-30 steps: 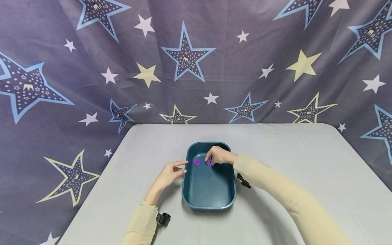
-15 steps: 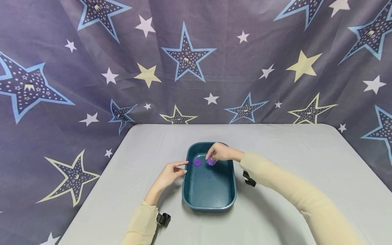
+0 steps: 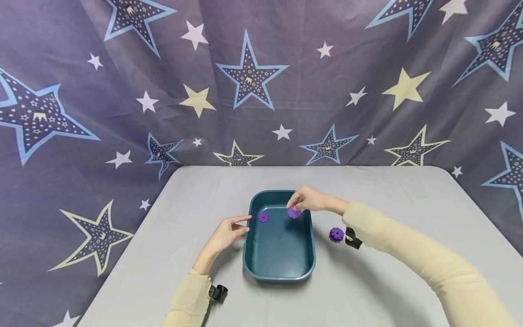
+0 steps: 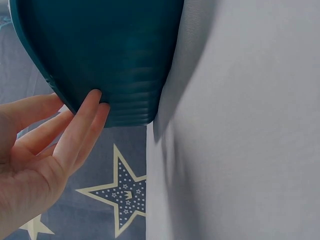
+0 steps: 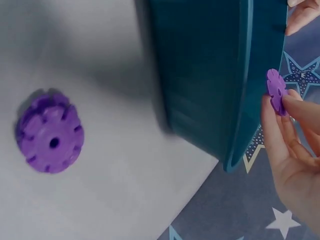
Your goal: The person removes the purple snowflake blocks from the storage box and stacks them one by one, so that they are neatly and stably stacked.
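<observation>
In the head view, my right hand [image 3: 310,199] pinches a purple notched disc [image 3: 293,212] between thumb and fingers, over the far right part of a teal plastic bin [image 3: 279,254]. The right wrist view shows the held disc [image 5: 276,92] nearly edge-on, above the rim. Another purple notched disc [image 3: 263,218] lies on the bin's floor, near its far left. My left hand [image 3: 226,232] rests at the bin's left side. In the left wrist view its fairly straight fingertips [image 4: 95,95] touch the outer wall.
Right of the bin, a small stack of purple notched discs [image 3: 336,235] sits on the pale cloth-covered table [image 3: 204,195], close below my right wrist's camera band [image 3: 352,238]. A star-patterned curtain [image 3: 261,122] hangs behind the table.
My right hand has lifted the disc off the bin's floor and moved right with it. The stack beside the bin has come into sight from behind the arm. My left hand stays put.
</observation>
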